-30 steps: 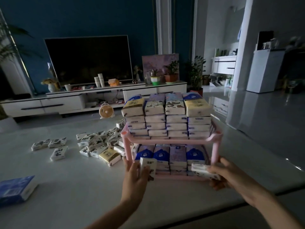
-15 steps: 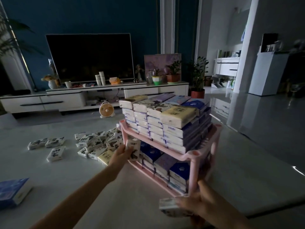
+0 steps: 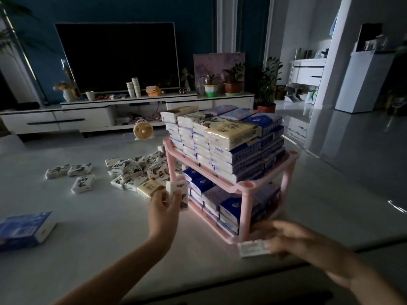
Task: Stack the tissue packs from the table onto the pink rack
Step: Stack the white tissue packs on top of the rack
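Observation:
A pink two-shelf rack [image 3: 245, 208] stands turned at an angle on the white table [image 3: 99, 225], both shelves packed with several tissue packs [image 3: 229, 137]. My left hand [image 3: 164, 211] holds a small white tissue pack [image 3: 178, 193] upright by the rack's left front post. My right hand [image 3: 297, 241], blurred, grips another white tissue pack [image 3: 253, 248] flat near the rack's nearest foot. A loose heap of small tissue packs [image 3: 136, 170] lies on the table left of the rack.
A blue tissue box [image 3: 24, 230] lies at the table's left edge. Three separate packs [image 3: 72, 175] lie left of the heap. Behind are a TV stand [image 3: 105, 115] with a dark television, a small fan [image 3: 143, 129] and potted plants. The table's front edge runs under my arms.
The rack has been turned from facing me squarely to an angle. My left hand stays by the left post with its pack; my right hand has dropped toward the rack's near foot.

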